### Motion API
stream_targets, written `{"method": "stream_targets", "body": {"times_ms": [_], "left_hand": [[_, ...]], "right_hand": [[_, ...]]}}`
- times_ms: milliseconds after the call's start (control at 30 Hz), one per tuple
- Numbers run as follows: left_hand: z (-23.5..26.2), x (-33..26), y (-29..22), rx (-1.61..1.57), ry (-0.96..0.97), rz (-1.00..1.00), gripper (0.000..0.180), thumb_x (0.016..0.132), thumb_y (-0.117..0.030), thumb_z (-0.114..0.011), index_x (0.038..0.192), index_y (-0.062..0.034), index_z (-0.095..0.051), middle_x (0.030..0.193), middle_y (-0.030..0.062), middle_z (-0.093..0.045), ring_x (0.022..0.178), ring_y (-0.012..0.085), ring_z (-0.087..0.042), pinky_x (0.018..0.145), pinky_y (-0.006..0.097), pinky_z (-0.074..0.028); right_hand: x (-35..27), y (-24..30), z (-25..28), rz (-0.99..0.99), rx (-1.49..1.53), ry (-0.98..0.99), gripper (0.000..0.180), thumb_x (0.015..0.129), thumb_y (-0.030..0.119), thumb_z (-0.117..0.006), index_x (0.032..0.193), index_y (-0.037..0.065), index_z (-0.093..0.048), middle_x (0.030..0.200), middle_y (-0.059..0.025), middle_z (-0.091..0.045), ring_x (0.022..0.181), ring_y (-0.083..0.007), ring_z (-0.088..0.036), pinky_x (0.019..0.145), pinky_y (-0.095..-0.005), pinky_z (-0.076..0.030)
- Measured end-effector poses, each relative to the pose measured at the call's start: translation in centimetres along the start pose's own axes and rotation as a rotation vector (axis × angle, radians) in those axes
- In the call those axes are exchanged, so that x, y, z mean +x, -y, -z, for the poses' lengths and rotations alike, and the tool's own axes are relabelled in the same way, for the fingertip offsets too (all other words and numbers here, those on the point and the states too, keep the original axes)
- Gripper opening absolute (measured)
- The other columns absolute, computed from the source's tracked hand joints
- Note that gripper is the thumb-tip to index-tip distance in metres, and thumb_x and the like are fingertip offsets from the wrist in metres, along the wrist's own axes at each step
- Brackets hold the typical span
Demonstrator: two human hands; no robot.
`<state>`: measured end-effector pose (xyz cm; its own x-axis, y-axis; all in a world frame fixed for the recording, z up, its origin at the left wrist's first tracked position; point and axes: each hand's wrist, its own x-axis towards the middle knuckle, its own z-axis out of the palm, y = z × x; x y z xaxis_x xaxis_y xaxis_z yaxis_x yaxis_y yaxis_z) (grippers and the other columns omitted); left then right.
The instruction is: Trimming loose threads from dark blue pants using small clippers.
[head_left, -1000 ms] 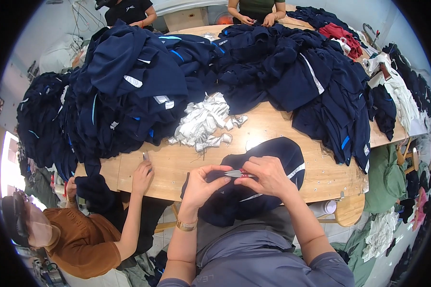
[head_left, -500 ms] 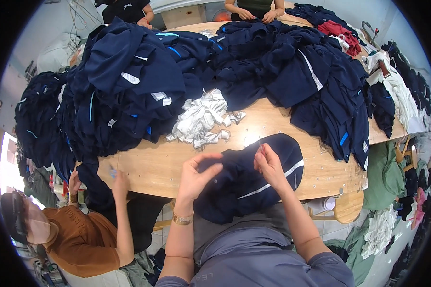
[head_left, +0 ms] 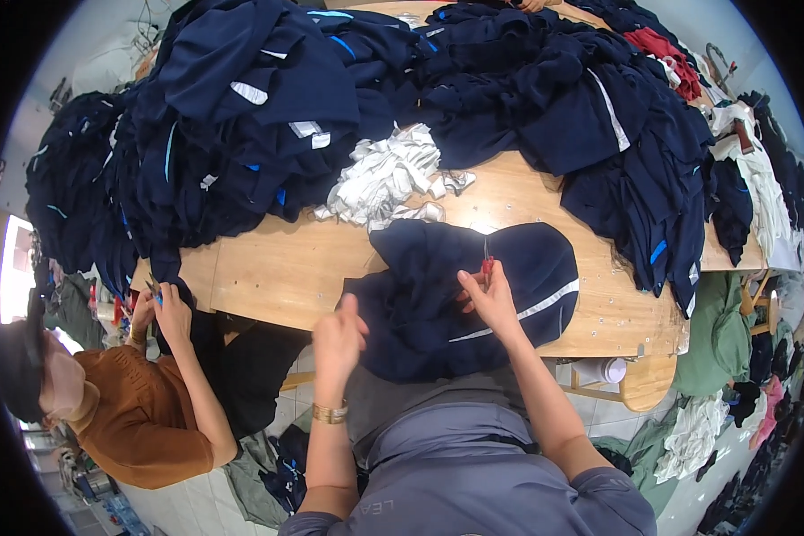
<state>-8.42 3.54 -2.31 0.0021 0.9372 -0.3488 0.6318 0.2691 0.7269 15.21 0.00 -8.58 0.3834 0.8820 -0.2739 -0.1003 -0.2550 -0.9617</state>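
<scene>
A navy garment (head_left: 402,313) with a white stripe lies bunched over the table's front edge and down onto my lap. My right hand (head_left: 489,299) is above it, closed around small red-handled scissors (head_left: 487,265) with the blades pointing away from me. At the garment's left edge, my left hand (head_left: 338,344) is raised, slightly blurred, its fingers apart and partly bent. Nothing shows in it. Just beyond the garment is a heap of white fabric strips (head_left: 389,174).
Large piles of navy garments (head_left: 250,116) (head_left: 545,98) cover the table's far side. A co-worker in a brown shirt (head_left: 152,406) sits at the left, holding a small tool near dark cloth. A wooden stool (head_left: 645,384) and a lidded container (head_left: 609,370) stand below the table's right edge.
My left hand has drawn back toward me, off the garment's middle. The right hand has shifted slightly left, and the scissors show more clearly. My view has tilted down; the co-worker's hands have come together.
</scene>
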Motion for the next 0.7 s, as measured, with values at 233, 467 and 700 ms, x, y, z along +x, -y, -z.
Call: {"method": "stream_targets", "body": {"times_ms": [233, 467, 700], "left_hand": [[-5.5, -0.4, 1.0, 0.065, 0.403, 0.041, 0.055, 0.09, -0.044, -0.045, 0.069, 0.0041, -0.058, 0.064, 0.0138, -0.063, 0.061, 0.0238, -0.066, 0.053, 0.031, -0.05], [-0.4, 1.0, -2.1, -1.636, 0.502, -0.092, 0.036, 0.097, -0.033, -0.037, 0.11, -0.0049, -0.055, 0.106, 0.0118, -0.062, 0.107, 0.0234, -0.055, 0.09, 0.043, -0.044], [-4.7, 3.8, 1.7, -2.044, 0.57, 0.001, 0.034, 0.094, -0.035, -0.043, 0.108, -0.0077, -0.058, 0.112, 0.0086, -0.061, 0.109, 0.0236, -0.052, 0.101, 0.044, -0.03]], "right_hand": [[-0.3, 0.9, -0.8, 0.326, -0.054, -0.086, 0.027, 0.078, 0.003, -0.063, 0.084, 0.006, -0.037, 0.068, 0.0009, -0.04, 0.056, -0.005, -0.039, 0.051, -0.0198, -0.038], [-0.3, 7.1, 4.0, 0.472, 0.332, -0.433, 0.03, 0.079, -0.007, -0.057, 0.082, 0.009, -0.032, 0.074, 0.0012, -0.039, 0.056, -0.0046, -0.042, 0.044, -0.0193, -0.046], [-1.3, 3.1, 2.3, 0.323, 0.154, -0.367, 0.029, 0.077, -0.004, -0.057, 0.079, 0.01, -0.032, 0.07, 0.0022, -0.034, 0.054, -0.0031, -0.038, 0.042, -0.0175, -0.037]]}}
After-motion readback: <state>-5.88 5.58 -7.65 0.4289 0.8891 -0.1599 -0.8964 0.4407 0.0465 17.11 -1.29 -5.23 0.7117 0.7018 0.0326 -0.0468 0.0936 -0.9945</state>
